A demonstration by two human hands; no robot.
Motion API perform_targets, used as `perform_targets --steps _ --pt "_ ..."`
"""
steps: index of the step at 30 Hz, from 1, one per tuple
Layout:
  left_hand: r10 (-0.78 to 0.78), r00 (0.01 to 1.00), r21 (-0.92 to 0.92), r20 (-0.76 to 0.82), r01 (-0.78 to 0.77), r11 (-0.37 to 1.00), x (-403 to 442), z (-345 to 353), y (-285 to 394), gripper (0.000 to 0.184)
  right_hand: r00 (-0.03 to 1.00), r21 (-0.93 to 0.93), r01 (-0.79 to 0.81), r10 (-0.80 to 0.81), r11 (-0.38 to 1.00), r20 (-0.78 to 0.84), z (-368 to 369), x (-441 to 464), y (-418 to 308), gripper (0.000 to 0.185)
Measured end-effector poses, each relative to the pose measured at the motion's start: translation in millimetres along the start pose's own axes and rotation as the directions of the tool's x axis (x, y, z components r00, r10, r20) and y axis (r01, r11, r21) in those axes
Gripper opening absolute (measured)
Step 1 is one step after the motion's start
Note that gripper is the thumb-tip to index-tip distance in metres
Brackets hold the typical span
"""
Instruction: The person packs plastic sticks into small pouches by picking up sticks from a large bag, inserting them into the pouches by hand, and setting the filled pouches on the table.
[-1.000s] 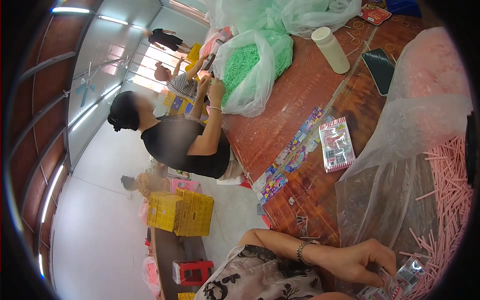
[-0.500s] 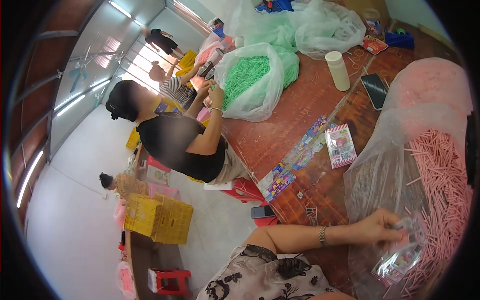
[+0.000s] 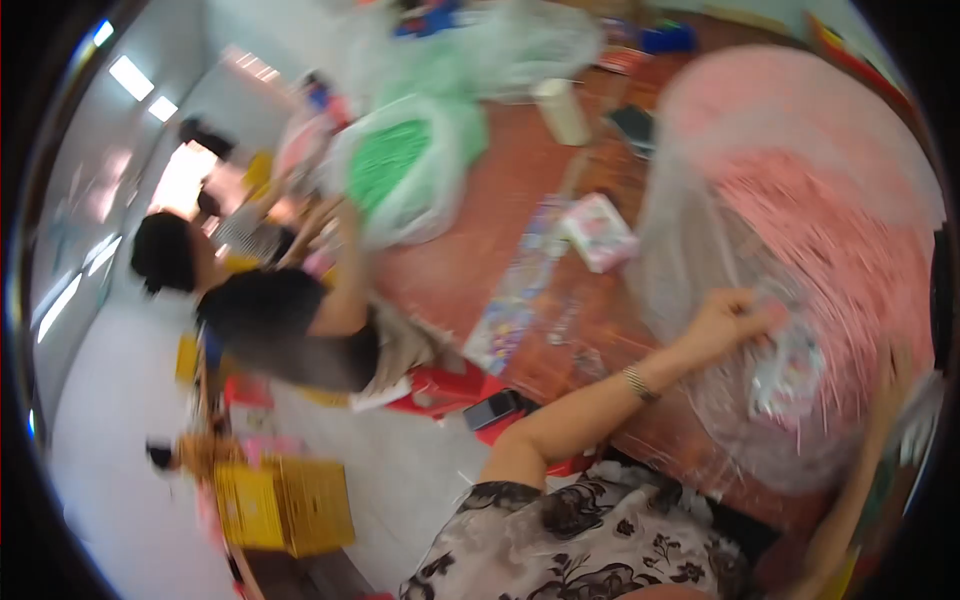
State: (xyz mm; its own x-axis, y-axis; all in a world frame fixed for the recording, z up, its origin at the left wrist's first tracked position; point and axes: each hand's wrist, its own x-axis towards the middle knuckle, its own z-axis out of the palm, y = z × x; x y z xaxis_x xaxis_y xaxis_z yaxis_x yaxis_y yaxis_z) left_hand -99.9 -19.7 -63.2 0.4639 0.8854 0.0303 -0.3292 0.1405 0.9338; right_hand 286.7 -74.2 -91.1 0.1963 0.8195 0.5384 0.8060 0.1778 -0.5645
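Pink sticks (image 3: 845, 240) lay heaped at the right, close to the clear packet (image 3: 787, 375) pinched in the left hand (image 3: 720, 325), presumably for easy reach. Out of view half a second earlier, the right hand (image 3: 891, 375) had appeared beside them; blur left its grip impossible to tell.

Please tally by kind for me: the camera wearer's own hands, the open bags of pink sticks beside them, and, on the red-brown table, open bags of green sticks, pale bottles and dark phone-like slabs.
Wearer's hands, left hand and right hand: 2
Open bag of pink sticks: 1
Open bag of green sticks: 1
Pale bottle: 1
Dark phone-like slab: 1
Total: 6
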Motion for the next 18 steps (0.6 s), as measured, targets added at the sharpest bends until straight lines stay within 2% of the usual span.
perform_targets --steps 3,5,8,9,11,14,15,18 --pt "-0.023 1.0 0.08 -0.018 0.025 0.997 -5.4 1.1 9.2 0.015 0.996 0.13 -0.028 0.039 0.991 -0.082 -6.5 14.5 -104.2 0.013" --pt "-0.035 0.999 0.065 -0.015 0.036 0.997 -7.2 6.3 10.4 0.014 0.997 0.307 -0.035 0.055 0.951 -0.056 -6.2 26.8 -154.8 0.012" --pt "-0.078 0.997 -0.001 -0.003 0.078 0.997 -8.2 13.5 10.6 0.013 0.995 0.591 -0.089 0.101 0.801 0.013 -2.4 42.9 -205.5 0.011" --pt "-0.064 0.998 0.008 0.008 0.064 0.998 -7.7 13.4 10.0 0.013 0.997 0.674 -0.06 0.073 0.736 0.009 2.5 49.5 -220.4 0.012" --pt "-0.043 0.999 0.02 0.01 0.043 0.999 -7.9 15.3 9.8 0.013 0.997 0.742 -0.053 0.082 0.669 -0.003 20.0 58.3 -237.7 0.016" --pt "-0.019 1.0 0.05 -0.001 0.019 0.999 -9.5 15.7 13.8 0.013 0.99 0.791 -0.141 0.087 0.595 0.111 45.8 57.5 -242.8 0.021" --pt "-0.014 1.0 0.058 0.003 0.014 0.998 -10.0 15.6 13.7 0.014 0.994 0.752 -0.099 0.091 0.651 0.052 57.3 57.3 -242.4 0.027" --pt "-0.009 1.0 0.085 0.019 0.007 0.996 -11.4 17.1 12.4 0.016 0.971 0.8 -0.166 0.235 0.576 0.033 67.4 53.2 -250.1 0.03"
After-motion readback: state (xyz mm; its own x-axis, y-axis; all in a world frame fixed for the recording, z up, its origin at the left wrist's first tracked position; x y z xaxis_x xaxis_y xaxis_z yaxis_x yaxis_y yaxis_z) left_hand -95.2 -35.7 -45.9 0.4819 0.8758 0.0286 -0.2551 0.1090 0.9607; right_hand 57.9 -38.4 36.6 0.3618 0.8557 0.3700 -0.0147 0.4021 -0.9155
